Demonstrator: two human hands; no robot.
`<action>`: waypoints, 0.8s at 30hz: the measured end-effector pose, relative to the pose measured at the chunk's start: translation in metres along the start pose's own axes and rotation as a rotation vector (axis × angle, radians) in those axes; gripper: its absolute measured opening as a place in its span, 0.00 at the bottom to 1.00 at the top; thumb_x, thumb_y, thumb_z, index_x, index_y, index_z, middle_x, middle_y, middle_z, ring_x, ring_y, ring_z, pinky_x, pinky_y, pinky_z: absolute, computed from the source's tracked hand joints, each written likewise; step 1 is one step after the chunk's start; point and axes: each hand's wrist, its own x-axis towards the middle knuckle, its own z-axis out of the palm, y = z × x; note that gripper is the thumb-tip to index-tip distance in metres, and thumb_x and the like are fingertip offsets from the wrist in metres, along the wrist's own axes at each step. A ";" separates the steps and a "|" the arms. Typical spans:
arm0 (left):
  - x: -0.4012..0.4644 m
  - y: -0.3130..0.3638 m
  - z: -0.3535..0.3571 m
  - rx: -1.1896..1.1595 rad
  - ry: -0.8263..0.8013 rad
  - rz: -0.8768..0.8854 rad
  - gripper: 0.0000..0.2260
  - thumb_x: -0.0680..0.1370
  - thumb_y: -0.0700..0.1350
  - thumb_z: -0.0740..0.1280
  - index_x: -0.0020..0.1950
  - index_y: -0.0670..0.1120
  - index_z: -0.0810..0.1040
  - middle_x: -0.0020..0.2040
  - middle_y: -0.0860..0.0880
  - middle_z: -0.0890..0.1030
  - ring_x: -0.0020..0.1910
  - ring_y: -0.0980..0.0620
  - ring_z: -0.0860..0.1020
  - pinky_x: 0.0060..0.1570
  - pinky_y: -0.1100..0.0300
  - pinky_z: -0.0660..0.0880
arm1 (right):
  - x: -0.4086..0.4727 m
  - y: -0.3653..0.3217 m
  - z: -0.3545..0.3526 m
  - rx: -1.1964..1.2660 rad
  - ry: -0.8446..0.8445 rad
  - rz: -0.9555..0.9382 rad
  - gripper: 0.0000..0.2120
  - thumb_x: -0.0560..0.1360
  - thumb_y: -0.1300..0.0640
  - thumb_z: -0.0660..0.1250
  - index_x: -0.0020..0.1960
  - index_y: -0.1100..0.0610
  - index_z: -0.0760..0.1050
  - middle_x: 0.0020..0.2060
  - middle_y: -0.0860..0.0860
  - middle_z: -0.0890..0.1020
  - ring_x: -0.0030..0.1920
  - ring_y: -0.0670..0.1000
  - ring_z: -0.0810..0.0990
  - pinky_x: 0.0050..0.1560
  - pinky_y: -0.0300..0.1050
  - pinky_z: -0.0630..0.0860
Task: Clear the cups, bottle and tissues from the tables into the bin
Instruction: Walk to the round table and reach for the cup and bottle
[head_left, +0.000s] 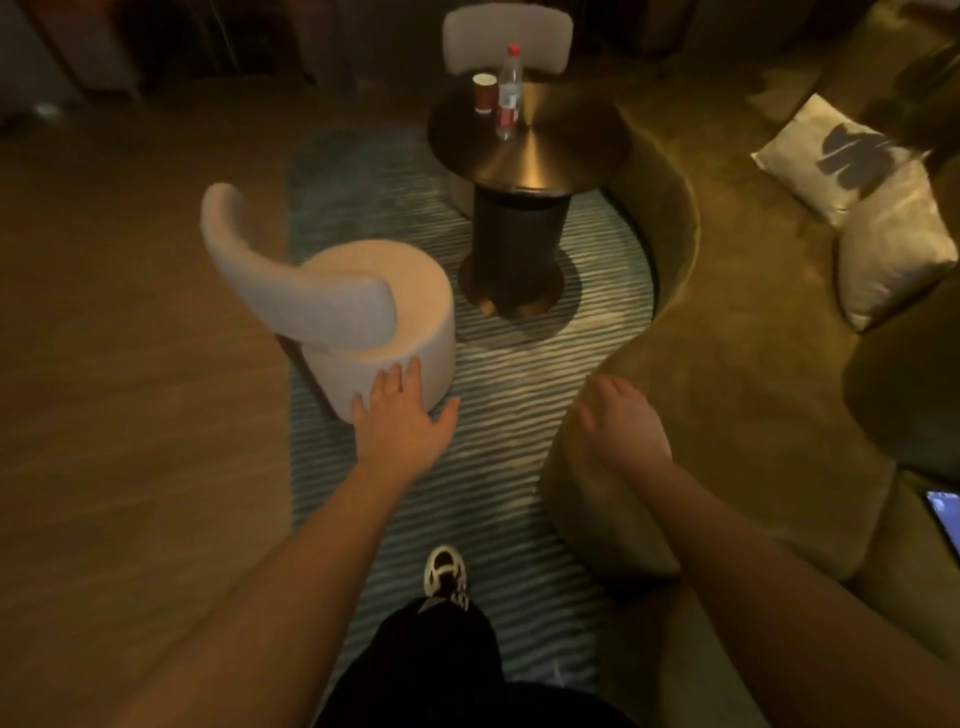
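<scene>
Dim lounge lighting falls on a striped rug (519, 374) with wood flooring to its left. Well ahead of both hands stands a round dark pedestal surface (566, 130); on its far left portion a red paper cup (483, 93) stands upright, and just to its right a clear plastic bottle (509, 93) with a red cap and red label, also upright and almost touching the cup. Left hand (400, 415) reaches forward with fingers straight and spread, its grip wide open and holding nothing; the fingertips lie over the lower front of a pale round stool-chair (384, 312), though actual contact cannot be confirmed. Right hand (623, 426) hangs with fingers loosely curled downward, grip relaxed and holding nothing, over the rounded end of an olive curved sofa (727, 322). Further right of that hand, two cushions (878, 208) rest on the sofa, and a lit phone screen (943, 519) shows at the frame edge. A second pale chair (506, 31) stands beyond the surface. Below the hands, a dark trouser leg and a black-and-white shoe (444, 571) are planted on the rug.
</scene>
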 end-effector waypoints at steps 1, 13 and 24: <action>0.032 0.006 -0.005 0.001 -0.005 0.008 0.39 0.70 0.70 0.45 0.76 0.50 0.51 0.76 0.46 0.58 0.74 0.45 0.55 0.69 0.39 0.52 | 0.030 0.002 -0.004 0.002 -0.004 0.013 0.23 0.78 0.49 0.61 0.70 0.57 0.67 0.68 0.57 0.71 0.68 0.58 0.68 0.66 0.52 0.66; 0.386 0.096 -0.015 -0.002 0.012 0.026 0.34 0.76 0.64 0.53 0.77 0.49 0.51 0.77 0.47 0.57 0.75 0.47 0.53 0.70 0.42 0.51 | 0.385 0.034 -0.008 0.046 0.028 0.073 0.22 0.79 0.50 0.60 0.70 0.57 0.67 0.68 0.54 0.71 0.68 0.54 0.68 0.67 0.52 0.66; 0.727 0.187 -0.014 -0.029 0.092 -0.130 0.35 0.75 0.64 0.57 0.77 0.49 0.52 0.76 0.47 0.58 0.75 0.49 0.54 0.71 0.43 0.51 | 0.781 0.077 -0.039 0.034 -0.050 -0.034 0.22 0.78 0.50 0.60 0.70 0.57 0.67 0.68 0.54 0.70 0.67 0.55 0.68 0.65 0.51 0.66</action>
